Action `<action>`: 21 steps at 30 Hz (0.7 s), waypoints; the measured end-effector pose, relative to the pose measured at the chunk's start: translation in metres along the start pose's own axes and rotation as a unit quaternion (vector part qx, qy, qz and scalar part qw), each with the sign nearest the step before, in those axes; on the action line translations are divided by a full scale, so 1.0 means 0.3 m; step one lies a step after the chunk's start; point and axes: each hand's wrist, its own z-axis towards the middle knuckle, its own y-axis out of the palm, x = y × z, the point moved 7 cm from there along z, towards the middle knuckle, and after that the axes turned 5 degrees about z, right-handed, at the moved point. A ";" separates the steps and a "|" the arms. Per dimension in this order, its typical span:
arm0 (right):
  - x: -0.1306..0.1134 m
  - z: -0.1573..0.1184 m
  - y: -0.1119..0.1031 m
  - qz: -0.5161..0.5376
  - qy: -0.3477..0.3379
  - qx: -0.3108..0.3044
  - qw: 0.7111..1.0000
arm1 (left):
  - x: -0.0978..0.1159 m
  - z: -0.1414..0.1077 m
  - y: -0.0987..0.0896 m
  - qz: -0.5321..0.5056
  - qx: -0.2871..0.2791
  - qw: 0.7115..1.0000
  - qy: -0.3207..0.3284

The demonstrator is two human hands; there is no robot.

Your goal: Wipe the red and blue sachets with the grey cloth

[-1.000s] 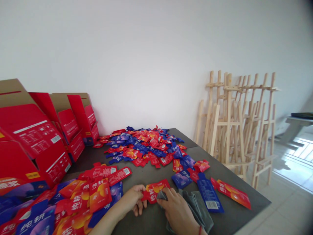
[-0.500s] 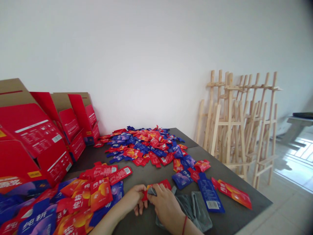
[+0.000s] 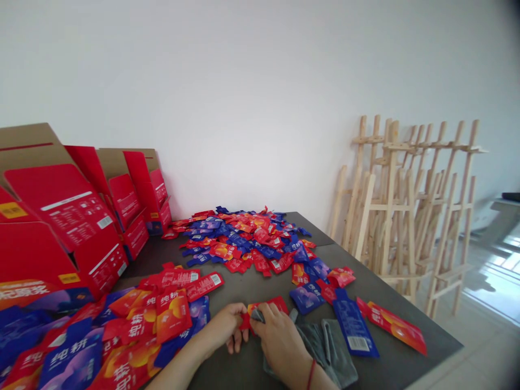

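Observation:
My left hand [image 3: 228, 326] pinches the near end of a red pouch [image 3: 279, 304] between thumb and fingers, low in the middle of the head view. Closed over a grey cloth [image 3: 338, 355], my right hand [image 3: 281, 340] presses a fold of it onto that same pouch. The rest of the cloth lies crumpled on the dark table [image 3: 239, 374] beneath and right of the right wrist. My right hand and the cloth cover part of the pouch. Right of the cloth lie a blue pouch [image 3: 354, 325] and another red pouch [image 3: 396, 325].
A heap of red and blue pouches [image 3: 247, 238] spreads across the table's far part. More pouches [image 3: 134, 330] are piled at the near left. Open red cartons [image 3: 89, 233] stand along the left. Beyond the table's right edge, wooden easels [image 3: 390, 216] lean near the white wall.
The whole view has shifted slightly, so things appear a little farther right. Both hands keep nearly the same grip on the pouch and cloth.

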 end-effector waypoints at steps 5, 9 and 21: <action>0.001 -0.005 0.002 0.000 -0.021 -0.015 1.000 | -0.016 0.012 0.003 0.005 -0.006 1.000 -0.002; 0.000 0.005 0.000 -0.021 0.002 -0.001 1.000 | -0.020 0.016 0.003 0.003 -0.009 1.000 -0.004; 0.018 -0.003 0.005 -0.043 0.033 0.033 0.998 | -0.026 0.024 0.003 0.006 -0.013 1.000 -0.011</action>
